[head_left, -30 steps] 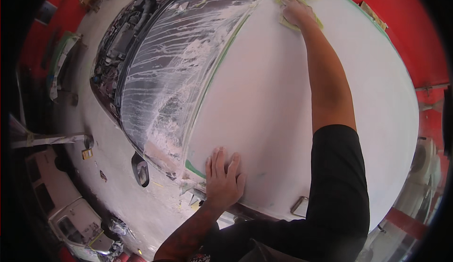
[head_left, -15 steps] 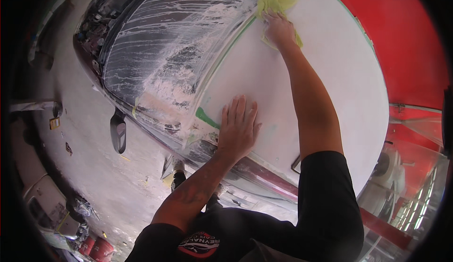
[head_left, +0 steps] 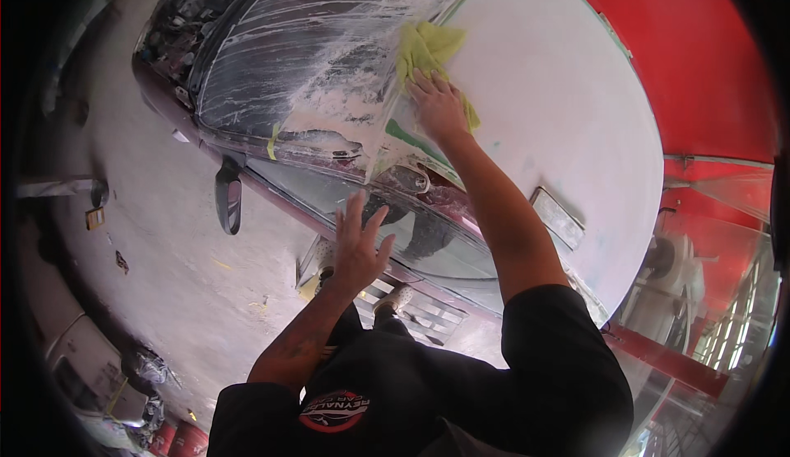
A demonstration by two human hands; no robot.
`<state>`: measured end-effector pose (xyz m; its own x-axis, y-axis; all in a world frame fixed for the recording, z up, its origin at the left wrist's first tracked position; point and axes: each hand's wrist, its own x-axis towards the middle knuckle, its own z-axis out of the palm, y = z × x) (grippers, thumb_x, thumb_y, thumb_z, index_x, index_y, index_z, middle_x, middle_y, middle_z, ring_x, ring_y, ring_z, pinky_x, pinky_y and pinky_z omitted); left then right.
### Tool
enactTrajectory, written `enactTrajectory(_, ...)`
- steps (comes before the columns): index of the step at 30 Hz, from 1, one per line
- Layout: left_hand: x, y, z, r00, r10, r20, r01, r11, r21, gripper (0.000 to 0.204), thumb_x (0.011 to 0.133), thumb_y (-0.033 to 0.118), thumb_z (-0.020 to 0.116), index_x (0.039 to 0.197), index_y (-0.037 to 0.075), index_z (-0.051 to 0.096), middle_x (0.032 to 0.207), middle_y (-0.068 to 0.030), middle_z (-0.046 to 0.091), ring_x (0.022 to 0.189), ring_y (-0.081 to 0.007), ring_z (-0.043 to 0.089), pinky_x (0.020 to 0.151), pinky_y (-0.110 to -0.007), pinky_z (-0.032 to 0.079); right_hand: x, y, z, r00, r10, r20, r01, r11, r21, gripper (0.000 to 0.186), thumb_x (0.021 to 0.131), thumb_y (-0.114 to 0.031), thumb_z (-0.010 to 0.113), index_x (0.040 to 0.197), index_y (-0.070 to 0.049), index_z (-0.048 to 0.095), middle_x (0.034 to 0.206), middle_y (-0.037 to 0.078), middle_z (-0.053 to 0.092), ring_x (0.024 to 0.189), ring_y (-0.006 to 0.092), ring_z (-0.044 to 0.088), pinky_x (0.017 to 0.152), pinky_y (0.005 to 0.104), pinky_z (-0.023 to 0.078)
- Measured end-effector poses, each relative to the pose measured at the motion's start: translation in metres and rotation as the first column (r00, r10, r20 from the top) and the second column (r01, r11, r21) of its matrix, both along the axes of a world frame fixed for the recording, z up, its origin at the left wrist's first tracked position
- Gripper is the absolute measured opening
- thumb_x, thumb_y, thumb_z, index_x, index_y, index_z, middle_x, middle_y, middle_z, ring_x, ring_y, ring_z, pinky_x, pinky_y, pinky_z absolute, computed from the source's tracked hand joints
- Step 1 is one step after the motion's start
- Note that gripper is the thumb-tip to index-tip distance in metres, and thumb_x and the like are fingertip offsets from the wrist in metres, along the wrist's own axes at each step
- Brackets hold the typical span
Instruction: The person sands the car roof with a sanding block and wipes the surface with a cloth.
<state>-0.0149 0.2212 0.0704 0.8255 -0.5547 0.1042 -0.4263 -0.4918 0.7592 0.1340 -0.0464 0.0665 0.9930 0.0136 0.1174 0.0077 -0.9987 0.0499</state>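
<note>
The car's white-coated roof (head_left: 559, 95) spreads out before me, with strips of green tape along its edges. My right hand (head_left: 436, 107) presses a yellow-green cloth (head_left: 432, 45) onto the roof's front edge, beside the windshield. Dusty plastic film with white streaks lies over the windshield (head_left: 280, 62). Off the roof, my left hand (head_left: 360, 247) hangs with its fingers spread, in front of the side window (head_left: 436, 239); nothing is in it. A flat rectangular block (head_left: 559, 218) rests on the roof to the right of my right forearm.
The side mirror (head_left: 229, 198) sticks out from the car at left. Below, my feet stand on a slatted platform (head_left: 428, 317). A red wall (head_left: 691, 62) rises beyond the roof. Car parts (head_left: 90, 375) lie on the floor at lower left, near red containers (head_left: 189, 440).
My right hand has drawn the cloth nearer and leftward along the roof's front edge. My left hand has lifted off the roof and moved left and down. The block is now in fuller view.
</note>
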Motion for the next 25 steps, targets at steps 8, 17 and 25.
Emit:
enactTrajectory(8, -0.038, 0.179, -0.012, 0.947, 0.316, 0.051, -0.316, 0.896, 0.313, 0.050, 0.089, 0.015, 0.064, 0.135, 0.004, 0.048, 0.152, -0.0259, 0.027, 0.138, -0.0479, 0.029, 0.112, -0.060, 0.026, -0.066, 0.033, -0.005, 0.979, 0.193, -0.061, -0.185, 0.976, 0.111, 0.039, 0.086, -0.014, 0.056, 0.124, -0.019, 0.064, 0.144, -0.002, 0.051, 0.135, 0.0239, 0.045, 0.107, 0.0456, 0.038)
enactTrajectory(17, -0.170, 0.287, 0.001, 0.822, 0.566, 0.063, -0.536, 0.733, 0.419, 0.048, 0.094, 0.016, 0.059, 0.138, 0.003, 0.046, 0.150, -0.0267, 0.030, 0.136, -0.0458, 0.035, 0.109, -0.051, 0.037, -0.116, 0.051, -0.002, 0.999, 0.034, -0.022, -0.028, 0.970, 0.240, 0.026, 0.084, -0.015, 0.059, 0.108, -0.019, 0.068, 0.117, -0.002, 0.067, 0.117, 0.0193, 0.059, 0.094, 0.0422, 0.044)
enactTrajectory(25, -0.256, 0.334, -0.029, 0.775, 0.631, 0.035, -0.537, 0.628, 0.564, 0.058, 0.090, 0.024, 0.067, 0.139, 0.003, 0.044, 0.148, -0.0306, 0.031, 0.135, -0.0485, 0.035, 0.108, -0.055, 0.036, -0.203, 0.014, -0.004, 0.979, -0.176, 0.099, 0.139, 0.942, 0.306, 0.024, 0.084, -0.020, 0.061, 0.107, -0.019, 0.068, 0.120, 0.000, 0.066, 0.119, 0.0207, 0.058, 0.094, 0.0477, 0.044)
